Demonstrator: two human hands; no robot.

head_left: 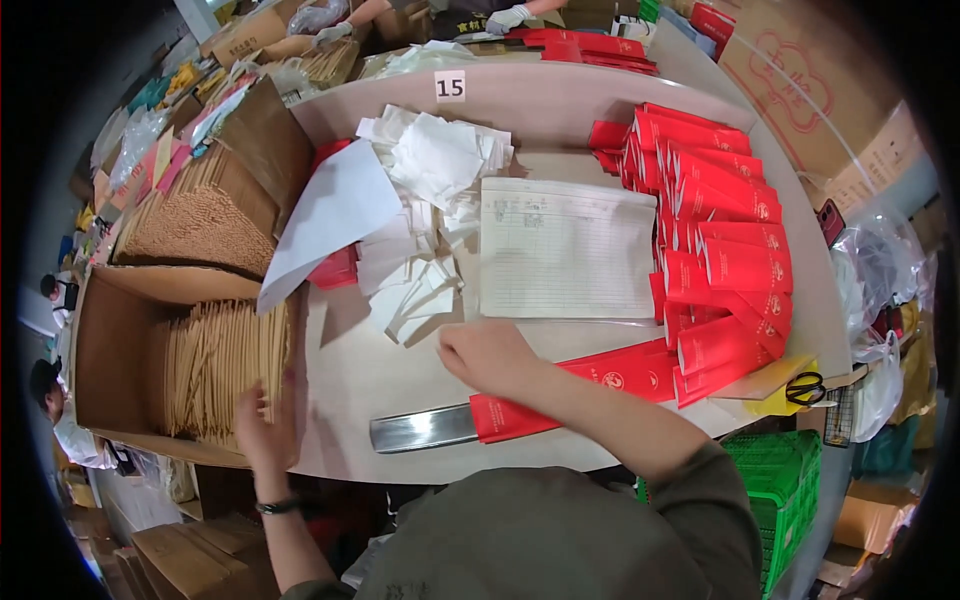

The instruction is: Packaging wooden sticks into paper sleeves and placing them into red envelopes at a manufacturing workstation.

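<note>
Brown box (118, 352), left hand (264, 430) at its right edge, right hand (488, 358) curled above tabletop (350, 395) gap, grips unclear

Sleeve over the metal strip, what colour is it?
The sleeve is red, best seen in the head view.

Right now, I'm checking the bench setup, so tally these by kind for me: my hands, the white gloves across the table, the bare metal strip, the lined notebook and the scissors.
Your left hand and right hand: 2
White gloves: 2
Metal strip: 1
Lined notebook: 1
Scissors: 1 pair
Total: 7
</note>
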